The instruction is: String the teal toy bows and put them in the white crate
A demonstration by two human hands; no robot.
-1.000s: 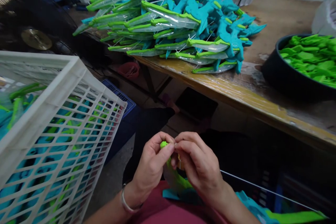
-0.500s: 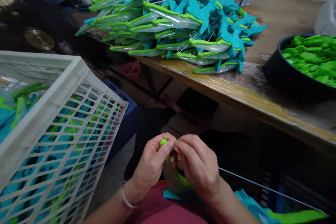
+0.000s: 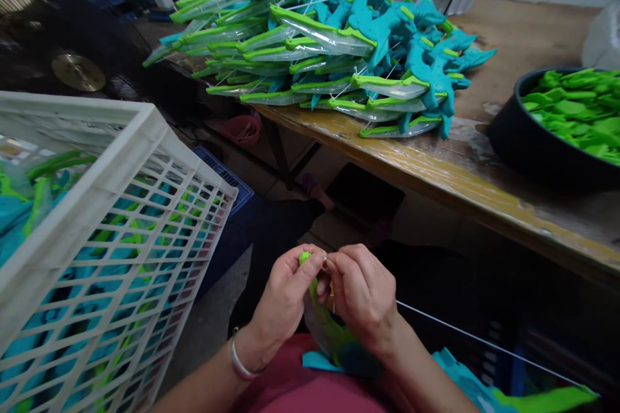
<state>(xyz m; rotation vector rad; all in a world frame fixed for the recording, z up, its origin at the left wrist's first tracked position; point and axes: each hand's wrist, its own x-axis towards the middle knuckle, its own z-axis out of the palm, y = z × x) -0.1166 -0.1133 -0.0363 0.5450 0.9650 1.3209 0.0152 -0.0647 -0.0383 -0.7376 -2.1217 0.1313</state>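
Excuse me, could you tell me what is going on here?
A person's left hand holds the green tip of a plastic bow, while the right hand, close beside it, seems to pinch its string. Similar bows lie piled on the table, with more green and teal pieces in the white crate.

The white crate [image 3: 97, 190] blocks leftward, the table [image 3: 523, 29] ahead; between, the left hand [image 3: 283, 293] fits.

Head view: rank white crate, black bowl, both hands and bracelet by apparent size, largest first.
1. White crate
2. Black bowl
3. Left hand and right hand: too alike to rank
4. Bracelet
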